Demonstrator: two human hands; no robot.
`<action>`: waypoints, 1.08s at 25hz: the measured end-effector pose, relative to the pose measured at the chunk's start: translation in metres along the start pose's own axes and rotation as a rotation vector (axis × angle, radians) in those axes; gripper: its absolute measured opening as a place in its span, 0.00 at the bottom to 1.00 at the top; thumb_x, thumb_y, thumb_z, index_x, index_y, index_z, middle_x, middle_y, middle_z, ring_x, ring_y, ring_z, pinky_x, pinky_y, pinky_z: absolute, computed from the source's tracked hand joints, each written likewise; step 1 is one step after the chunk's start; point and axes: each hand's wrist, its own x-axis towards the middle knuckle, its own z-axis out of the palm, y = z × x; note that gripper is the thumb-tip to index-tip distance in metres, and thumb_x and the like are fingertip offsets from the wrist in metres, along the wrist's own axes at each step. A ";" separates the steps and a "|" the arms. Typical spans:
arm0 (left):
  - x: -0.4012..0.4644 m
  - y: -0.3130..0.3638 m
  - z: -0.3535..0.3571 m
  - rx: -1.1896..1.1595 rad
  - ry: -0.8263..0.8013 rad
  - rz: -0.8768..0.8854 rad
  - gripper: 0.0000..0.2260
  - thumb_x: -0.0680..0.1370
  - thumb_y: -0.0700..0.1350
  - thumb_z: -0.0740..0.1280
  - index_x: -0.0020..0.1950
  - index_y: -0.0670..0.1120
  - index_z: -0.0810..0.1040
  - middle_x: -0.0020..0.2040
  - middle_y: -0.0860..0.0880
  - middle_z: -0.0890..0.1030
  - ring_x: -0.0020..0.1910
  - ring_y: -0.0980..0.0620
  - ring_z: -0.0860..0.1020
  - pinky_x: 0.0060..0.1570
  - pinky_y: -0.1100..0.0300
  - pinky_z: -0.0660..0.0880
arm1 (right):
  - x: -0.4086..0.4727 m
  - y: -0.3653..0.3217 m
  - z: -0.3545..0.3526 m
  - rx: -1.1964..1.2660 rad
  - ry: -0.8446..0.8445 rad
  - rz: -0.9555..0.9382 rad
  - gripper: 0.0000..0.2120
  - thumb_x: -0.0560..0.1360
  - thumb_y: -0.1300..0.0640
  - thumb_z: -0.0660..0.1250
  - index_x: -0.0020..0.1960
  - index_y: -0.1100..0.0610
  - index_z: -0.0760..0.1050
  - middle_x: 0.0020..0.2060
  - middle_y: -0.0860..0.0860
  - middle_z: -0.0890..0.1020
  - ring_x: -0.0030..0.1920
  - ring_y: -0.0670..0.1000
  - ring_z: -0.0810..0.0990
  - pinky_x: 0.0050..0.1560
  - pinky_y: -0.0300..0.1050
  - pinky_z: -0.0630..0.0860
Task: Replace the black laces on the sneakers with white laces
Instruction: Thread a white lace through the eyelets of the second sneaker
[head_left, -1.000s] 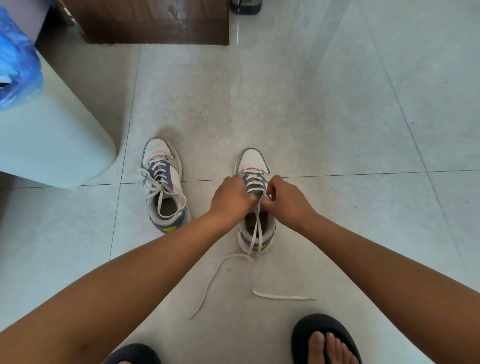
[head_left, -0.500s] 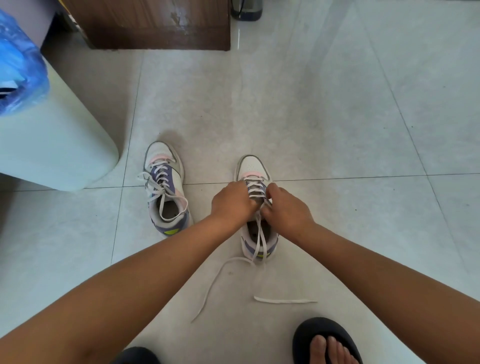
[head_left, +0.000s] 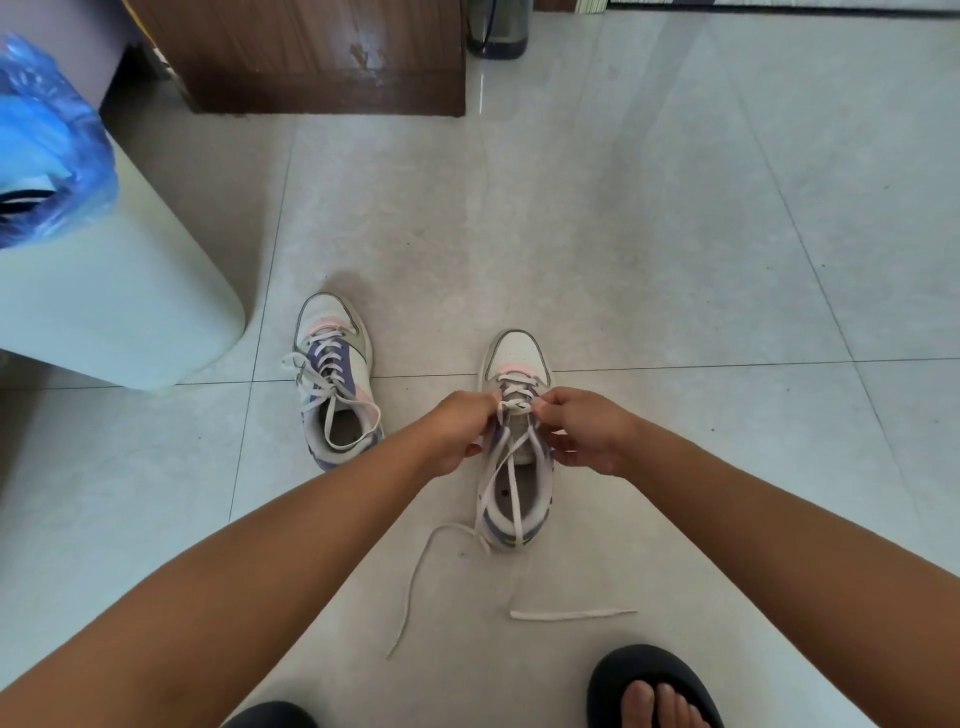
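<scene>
On the tiled floor the right sneaker stands near the centre. The left hand and the right hand each pinch the white lace at its eyelets, fingers curled. The lace's loose ends trail toward 6 o'clock. The second sneaker, already laced white, stands at 9 o'clock of the first.

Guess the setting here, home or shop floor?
Likely a home, though not certain: pale tiled floor, a wooden cabinet against it, and a bin with a blue plastic liner at the left. The person wears black slippers while lacing a sneaker on the floor.
</scene>
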 end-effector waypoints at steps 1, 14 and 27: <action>0.001 -0.002 -0.003 -0.085 -0.035 -0.018 0.13 0.80 0.48 0.59 0.37 0.48 0.73 0.34 0.50 0.71 0.34 0.54 0.68 0.39 0.59 0.66 | -0.001 0.001 -0.003 0.071 -0.034 0.015 0.10 0.80 0.57 0.59 0.40 0.55 0.69 0.36 0.52 0.73 0.36 0.49 0.69 0.38 0.41 0.69; -0.002 -0.002 -0.020 -0.556 -0.054 0.009 0.11 0.75 0.31 0.56 0.35 0.39 0.71 0.35 0.42 0.78 0.38 0.48 0.76 0.44 0.57 0.78 | -0.003 0.010 -0.012 -0.671 0.243 -0.110 0.06 0.78 0.58 0.60 0.45 0.60 0.70 0.46 0.62 0.80 0.40 0.57 0.80 0.40 0.50 0.78; 0.000 0.009 -0.036 1.039 0.411 0.262 0.11 0.79 0.36 0.58 0.61 0.40 0.71 0.55 0.42 0.76 0.54 0.42 0.75 0.46 0.54 0.70 | -0.002 0.012 -0.026 0.421 0.073 -0.110 0.13 0.77 0.62 0.63 0.36 0.56 0.64 0.26 0.51 0.65 0.27 0.48 0.65 0.40 0.47 0.76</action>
